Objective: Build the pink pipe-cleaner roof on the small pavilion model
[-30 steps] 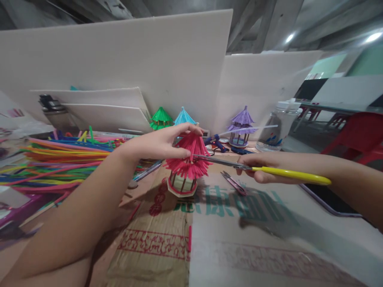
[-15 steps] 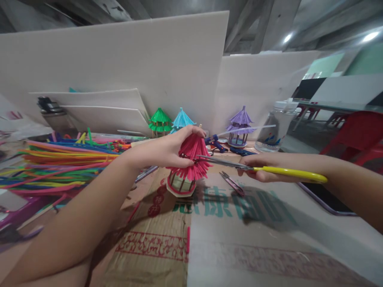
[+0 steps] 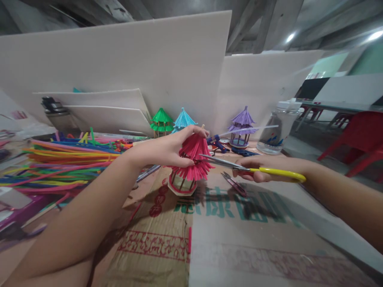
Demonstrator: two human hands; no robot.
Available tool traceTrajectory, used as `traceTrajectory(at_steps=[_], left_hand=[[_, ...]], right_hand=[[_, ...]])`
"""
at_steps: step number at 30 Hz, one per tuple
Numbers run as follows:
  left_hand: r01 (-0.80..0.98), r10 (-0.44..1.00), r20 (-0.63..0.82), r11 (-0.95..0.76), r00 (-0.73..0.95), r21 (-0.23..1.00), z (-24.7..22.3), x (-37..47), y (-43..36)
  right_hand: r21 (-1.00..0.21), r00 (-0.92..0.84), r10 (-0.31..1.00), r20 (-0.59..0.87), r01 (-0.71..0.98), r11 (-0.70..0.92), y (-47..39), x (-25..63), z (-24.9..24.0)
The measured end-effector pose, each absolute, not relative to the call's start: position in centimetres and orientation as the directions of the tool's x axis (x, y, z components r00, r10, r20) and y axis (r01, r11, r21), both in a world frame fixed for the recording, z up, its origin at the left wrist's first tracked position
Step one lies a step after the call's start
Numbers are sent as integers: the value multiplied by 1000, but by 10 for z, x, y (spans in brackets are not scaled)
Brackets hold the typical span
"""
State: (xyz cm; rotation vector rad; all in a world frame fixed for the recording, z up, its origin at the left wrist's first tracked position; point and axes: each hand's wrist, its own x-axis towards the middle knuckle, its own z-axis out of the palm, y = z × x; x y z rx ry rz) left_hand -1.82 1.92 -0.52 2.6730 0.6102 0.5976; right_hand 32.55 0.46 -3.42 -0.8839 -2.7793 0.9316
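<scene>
My left hand [image 3: 172, 147] grips a small model pavilion [image 3: 196, 171] by its red, two-tiered fringed roof. Below the roof show thin posts and a pale, red-edged base, held slightly tilted over the cardboard. In my right hand [image 3: 260, 167] is a pair of scissors [image 3: 227, 163] with yellow handles. Their blades point left, and the tips lie at the right side of the red roof, close to my left thumb. Under the blades, small thread snips [image 3: 235, 185] rest on the cardboard. My left hand hides part of the upper roof.
Colourful pipe cleaners [image 3: 68, 159] lie in bundles at left. Behind stand green [image 3: 161, 119], blue [image 3: 183, 117] and purple [image 3: 243, 123] model pavilions, a glue gun [image 3: 220, 143] and a clear bottle [image 3: 273, 131]. Printed cardboard [image 3: 152, 247] covers the table; a red chair [image 3: 359, 135] stands at right.
My right hand and the scissors have turned slightly, the yellow handle now reaching less far right. My left hand keeps its hold on the pavilion. The whole view has shifted a little.
</scene>
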Motion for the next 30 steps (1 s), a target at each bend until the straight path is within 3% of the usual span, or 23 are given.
traceTrajectory(at_steps=[13, 23, 30], left_hand=[[270, 424, 347, -870, 836, 413, -6, -17, 21], [233, 394, 366, -881, 843, 411, -6, -15, 21], [235, 398, 359, -876, 844, 421, -5, -15, 19]], right_hand=[[-669, -802, 570, -178, 524, 528, 21, 322, -45], [-839, -824, 524, -217, 432, 332, 32, 319, -62], [-821, -829, 537, -158, 412, 395, 31, 312, -60]])
